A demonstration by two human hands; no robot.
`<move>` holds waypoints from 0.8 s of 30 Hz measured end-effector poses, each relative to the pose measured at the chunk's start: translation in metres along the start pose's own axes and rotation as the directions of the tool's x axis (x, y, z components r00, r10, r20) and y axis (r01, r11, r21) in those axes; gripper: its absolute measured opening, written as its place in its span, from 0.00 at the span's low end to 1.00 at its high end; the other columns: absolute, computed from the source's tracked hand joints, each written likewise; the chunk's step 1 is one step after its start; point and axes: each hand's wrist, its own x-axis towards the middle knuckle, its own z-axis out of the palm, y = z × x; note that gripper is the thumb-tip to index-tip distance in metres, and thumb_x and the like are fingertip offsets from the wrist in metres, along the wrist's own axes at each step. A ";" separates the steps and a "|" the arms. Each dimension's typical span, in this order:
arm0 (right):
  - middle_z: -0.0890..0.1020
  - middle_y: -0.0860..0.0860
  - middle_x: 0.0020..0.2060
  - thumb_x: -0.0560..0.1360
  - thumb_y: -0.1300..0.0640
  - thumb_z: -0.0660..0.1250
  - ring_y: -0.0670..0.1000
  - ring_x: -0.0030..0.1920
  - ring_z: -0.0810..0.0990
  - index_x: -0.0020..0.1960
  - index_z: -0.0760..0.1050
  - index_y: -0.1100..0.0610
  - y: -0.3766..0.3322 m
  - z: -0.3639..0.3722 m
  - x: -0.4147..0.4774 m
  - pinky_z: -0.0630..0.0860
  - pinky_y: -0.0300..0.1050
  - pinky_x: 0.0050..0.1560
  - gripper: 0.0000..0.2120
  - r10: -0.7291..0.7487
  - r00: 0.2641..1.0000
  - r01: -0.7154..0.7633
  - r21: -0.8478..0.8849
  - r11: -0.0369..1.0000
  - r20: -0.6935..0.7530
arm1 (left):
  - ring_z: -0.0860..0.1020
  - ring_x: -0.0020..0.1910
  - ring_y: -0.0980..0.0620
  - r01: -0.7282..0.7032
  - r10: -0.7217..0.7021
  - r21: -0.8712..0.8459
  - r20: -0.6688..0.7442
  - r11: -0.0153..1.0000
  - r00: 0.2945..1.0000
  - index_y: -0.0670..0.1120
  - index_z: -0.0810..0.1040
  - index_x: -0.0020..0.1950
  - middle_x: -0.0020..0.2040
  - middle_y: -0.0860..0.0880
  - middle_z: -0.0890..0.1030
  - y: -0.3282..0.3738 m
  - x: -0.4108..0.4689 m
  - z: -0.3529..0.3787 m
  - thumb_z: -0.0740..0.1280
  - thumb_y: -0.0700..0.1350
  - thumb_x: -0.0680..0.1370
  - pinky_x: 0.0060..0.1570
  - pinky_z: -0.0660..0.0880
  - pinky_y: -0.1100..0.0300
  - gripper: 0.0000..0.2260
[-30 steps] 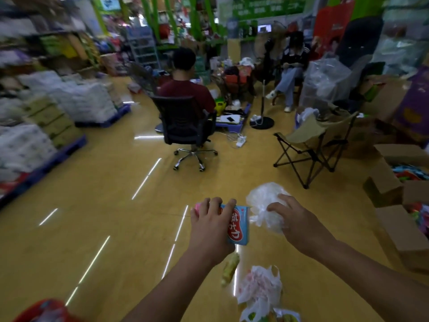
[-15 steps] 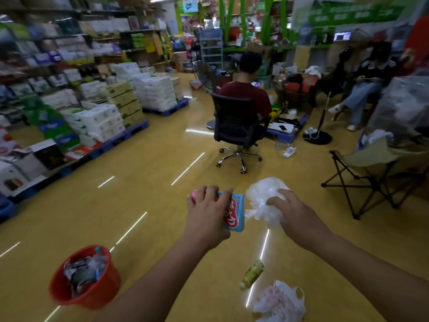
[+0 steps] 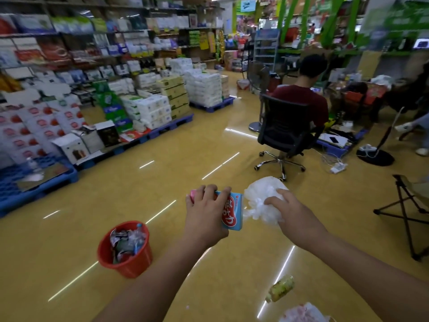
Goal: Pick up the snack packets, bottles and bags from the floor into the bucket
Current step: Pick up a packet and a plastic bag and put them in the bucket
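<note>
Plastic bag, judged light and soft, is bunched in the right hand at frame centre; the stiff snack box is clamped by the left hand. Bucket: lower left.

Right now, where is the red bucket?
In the head view, the red bucket stands on the yellow floor at lower left, just left of the left forearm and below the left hand gripping the blue snack box.

light-blue red-labelled snack carton gripped in left hand, crumpled white plastic bag in right hand, red plastic bucket upright and part-full, yellow bottle on its side near pink-white bag on floor.
</note>
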 end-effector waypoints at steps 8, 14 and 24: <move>0.58 0.49 0.75 0.73 0.64 0.67 0.55 0.65 0.73 0.66 0.68 0.43 -0.068 0.033 0.054 0.75 0.43 0.54 0.27 -0.076 0.995 0.076 -0.001 0.997 0.058 | 0.55 0.72 0.45 0.108 -0.108 -0.007 0.011 0.994 0.994 0.59 0.51 0.76 0.70 0.50 0.59 -0.089 -0.010 -0.008 0.72 0.56 0.66 0.70 0.56 0.40 0.44; 0.59 0.50 0.75 0.73 0.65 0.65 0.55 0.64 0.73 0.66 0.69 0.43 -0.124 0.062 0.100 0.74 0.43 0.51 0.26 -0.106 0.990 0.105 0.024 0.994 0.095 | 0.56 0.73 0.45 0.166 -0.166 0.001 0.017 0.986 0.986 0.60 0.51 0.75 0.70 0.50 0.60 -0.163 -0.011 -0.007 0.71 0.56 0.64 0.70 0.56 0.41 0.44; 0.58 0.50 0.75 0.73 0.66 0.65 0.56 0.66 0.72 0.66 0.70 0.43 -0.216 0.120 0.175 0.75 0.46 0.55 0.27 -0.170 0.976 0.160 0.077 0.984 0.134 | 0.56 0.72 0.46 0.242 -0.242 0.006 0.041 0.970 0.969 0.60 0.51 0.75 0.69 0.51 0.60 -0.285 -0.007 -0.011 0.73 0.54 0.62 0.70 0.57 0.41 0.46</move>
